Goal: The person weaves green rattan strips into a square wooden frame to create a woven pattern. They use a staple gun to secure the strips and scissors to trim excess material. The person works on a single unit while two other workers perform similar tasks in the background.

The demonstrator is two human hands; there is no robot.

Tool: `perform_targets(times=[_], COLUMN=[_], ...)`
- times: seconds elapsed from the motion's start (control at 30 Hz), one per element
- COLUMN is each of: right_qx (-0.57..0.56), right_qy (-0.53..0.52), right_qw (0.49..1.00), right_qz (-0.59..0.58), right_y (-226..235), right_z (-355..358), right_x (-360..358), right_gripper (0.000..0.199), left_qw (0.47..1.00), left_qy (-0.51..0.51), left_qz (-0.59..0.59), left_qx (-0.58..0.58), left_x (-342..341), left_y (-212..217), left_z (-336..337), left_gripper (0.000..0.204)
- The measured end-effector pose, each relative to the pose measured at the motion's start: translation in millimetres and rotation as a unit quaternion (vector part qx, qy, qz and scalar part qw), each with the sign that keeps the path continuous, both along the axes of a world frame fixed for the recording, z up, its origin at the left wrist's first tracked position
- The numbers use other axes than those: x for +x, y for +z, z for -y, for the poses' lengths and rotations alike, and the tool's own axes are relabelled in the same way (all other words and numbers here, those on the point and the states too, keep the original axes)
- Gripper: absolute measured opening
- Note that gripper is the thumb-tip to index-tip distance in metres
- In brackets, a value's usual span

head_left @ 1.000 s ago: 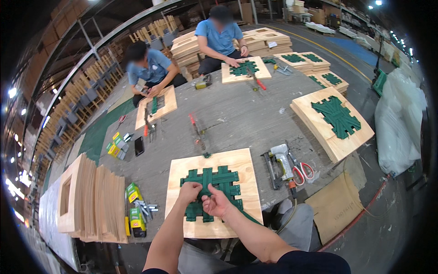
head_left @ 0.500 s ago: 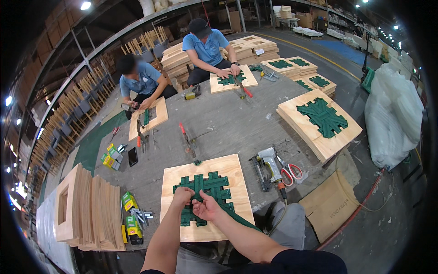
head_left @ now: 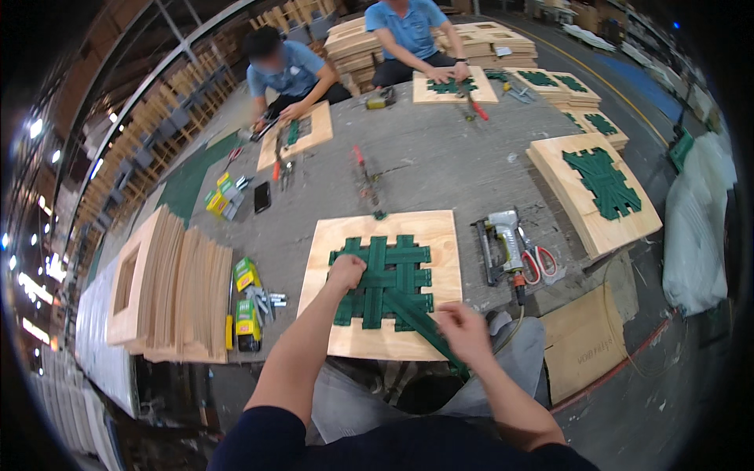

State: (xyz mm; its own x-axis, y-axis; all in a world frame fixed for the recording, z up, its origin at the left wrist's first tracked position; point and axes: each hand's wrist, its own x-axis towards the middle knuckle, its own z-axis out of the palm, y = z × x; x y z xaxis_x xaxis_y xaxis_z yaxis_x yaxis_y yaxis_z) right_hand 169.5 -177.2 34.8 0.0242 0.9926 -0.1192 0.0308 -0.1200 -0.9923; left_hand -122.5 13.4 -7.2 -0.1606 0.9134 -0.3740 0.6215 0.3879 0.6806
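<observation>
A square plywood board (head_left: pixel 440 235) lies on the grey worktable in front of me, with green webbing strips (head_left: pixel 393 263) woven into a lattice on it. My left hand (head_left: pixel 345 273) presses down on the left side of the lattice. My right hand (head_left: pixel 462 330) grips a loose green strap (head_left: pixel 416 318) that runs diagonally from the lattice to the board's near right corner.
A pneumatic stapler (head_left: pixel 503 247) and red-handled scissors (head_left: pixel 538 263) lie right of the board. Yellow-green boxes (head_left: pixel 247 302) and a stack of wooden frames (head_left: pixel 169 286) sit at left. Two other people work on similar boards (head_left: pixel 298 133) at the far side. More woven boards (head_left: pixel 597 188) are stacked at right.
My right hand has moved from the lattice's middle toward the board's near right corner, pulling a green strap out diagonally. My left hand stays on the lattice's left side.
</observation>
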Motion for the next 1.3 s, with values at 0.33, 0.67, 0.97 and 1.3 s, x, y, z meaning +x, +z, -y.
perform_targets(times=[0.33,0.67,0.97,1.3], right_qx=[-0.121,-0.400,-0.325,-0.153], right_qy=[0.055,0.154,0.219,0.114], right_qw=[0.990,0.902,0.920,0.977], right_qz=[0.053,-0.051,-0.006,0.095], right_y=[-69,-43,-74,5], right_z=[60,53,77,35], right_x=[32,33,34,115], right_gripper=[0.085,0.052,0.022,0.014], left_qw=[0.979,0.962,0.963,0.926], left_qy=[0.008,0.030,0.091,0.214], left_qz=[-0.098,0.255,0.160,0.254], left_qx=[0.180,0.097,0.196,0.179], left_x=[-21,-8,-11,-19], left_y=[68,56,44,38], left_z=[-50,-1,-5,6], left_gripper=[0.022,0.053,0.020,0.019])
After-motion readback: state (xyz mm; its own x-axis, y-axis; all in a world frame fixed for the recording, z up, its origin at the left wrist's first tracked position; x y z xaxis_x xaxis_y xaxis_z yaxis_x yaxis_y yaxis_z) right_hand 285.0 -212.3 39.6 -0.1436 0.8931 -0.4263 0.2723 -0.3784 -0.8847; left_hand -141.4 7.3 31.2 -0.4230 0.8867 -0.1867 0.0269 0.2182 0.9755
